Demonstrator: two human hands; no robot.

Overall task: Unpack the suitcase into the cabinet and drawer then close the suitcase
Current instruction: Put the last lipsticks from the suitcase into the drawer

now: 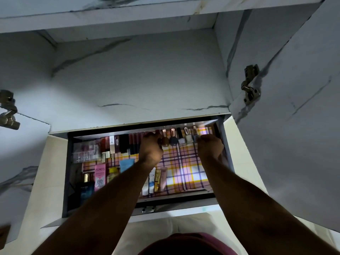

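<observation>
1. Open cabinet (139, 74) with marble-look walls, doors swung out, directly above the drawer.
2. Drawer (223, 144) pulled out, lined with a plaid sheet (184, 166).
3. Left hand (150, 146) at the drawer's back row, fingers curled round a small bottle (165, 142).
4. Right hand (209, 146) near the drawer's back right corner, fingers curled; held item too hidden to tell.
5. Nail polish bottles (173, 138) standing along the drawer's back edge, between the hands.
6. Pink box (99, 176) in the drawer's front left part.
</observation>
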